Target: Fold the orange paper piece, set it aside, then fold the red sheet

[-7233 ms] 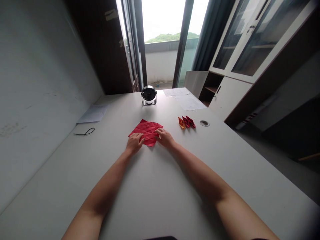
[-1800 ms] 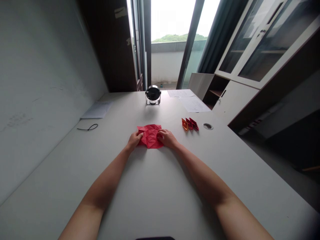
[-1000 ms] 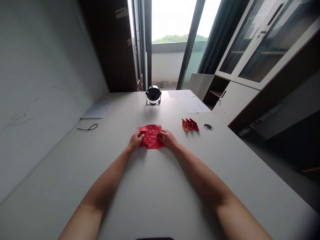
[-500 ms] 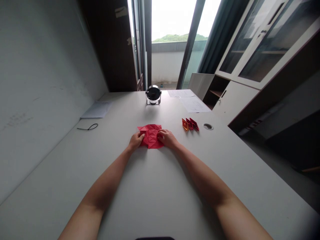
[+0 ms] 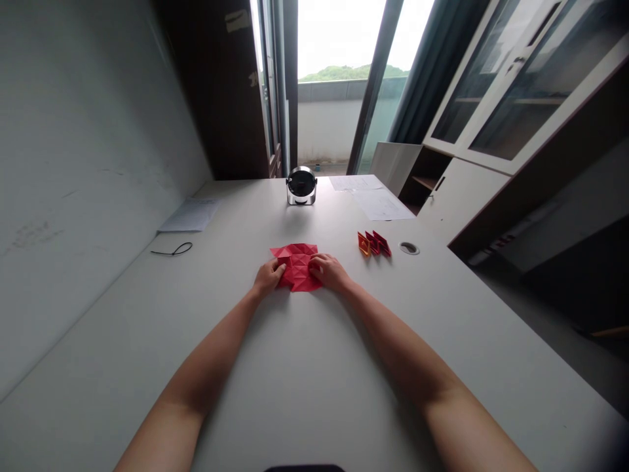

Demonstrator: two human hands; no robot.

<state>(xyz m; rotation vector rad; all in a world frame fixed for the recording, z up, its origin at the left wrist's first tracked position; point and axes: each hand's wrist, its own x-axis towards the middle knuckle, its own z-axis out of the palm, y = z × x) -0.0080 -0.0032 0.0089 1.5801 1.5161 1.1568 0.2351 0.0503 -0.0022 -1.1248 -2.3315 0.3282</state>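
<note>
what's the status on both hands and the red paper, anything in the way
Left hand gripping red paper's left side; right hand on its right side; paper creased, partly raised; folded pieces off right, not touching.

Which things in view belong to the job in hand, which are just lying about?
Job: red creased paper, left hand, right hand; probably small folded pieces, untouched.

Lying about: black cord, round device, left papers, right papers.

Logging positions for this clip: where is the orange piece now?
In the head view, the orange piece stands on the table, right of the right hand, beside the dark red pieces.
</note>
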